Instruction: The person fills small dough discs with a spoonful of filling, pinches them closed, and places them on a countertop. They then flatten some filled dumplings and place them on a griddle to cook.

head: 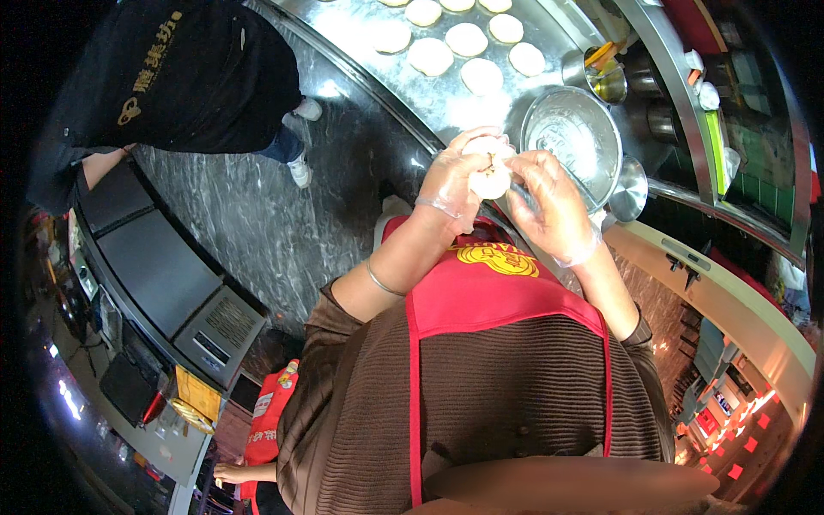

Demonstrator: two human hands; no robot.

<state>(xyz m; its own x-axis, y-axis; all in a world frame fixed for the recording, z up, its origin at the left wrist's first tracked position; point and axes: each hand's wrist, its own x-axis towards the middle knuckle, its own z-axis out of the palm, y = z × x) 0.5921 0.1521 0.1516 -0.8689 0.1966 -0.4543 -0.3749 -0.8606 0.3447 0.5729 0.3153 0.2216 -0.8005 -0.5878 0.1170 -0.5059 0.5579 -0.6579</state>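
Note:
My left hand (pixel 454 177), in a clear plastic glove, holds a piece of white dough (pixel 490 183) that is partly open, with a darker filling showing inside. My right hand (pixel 547 196), gloved too, has its fingertips at the right edge of the same dough, where they seem to pinch it. Beyond my hands, several flat round dough pieces (pixel 481 76) lie spaced out on a shiny metal worktop (pixel 399 84). Close to my right hand stands a large round metal bowl (pixel 573 138) with white residue inside.
Metal containers (pixel 605 80) holding utensils and a yellowish liquid stand behind the bowl, and a small metal dish or lid (pixel 627 190) is beside it. A person in dark clothing (pixel 212 84) stands across the dark floor at left. Another person's red apron (pixel 267 412) shows at lower left.

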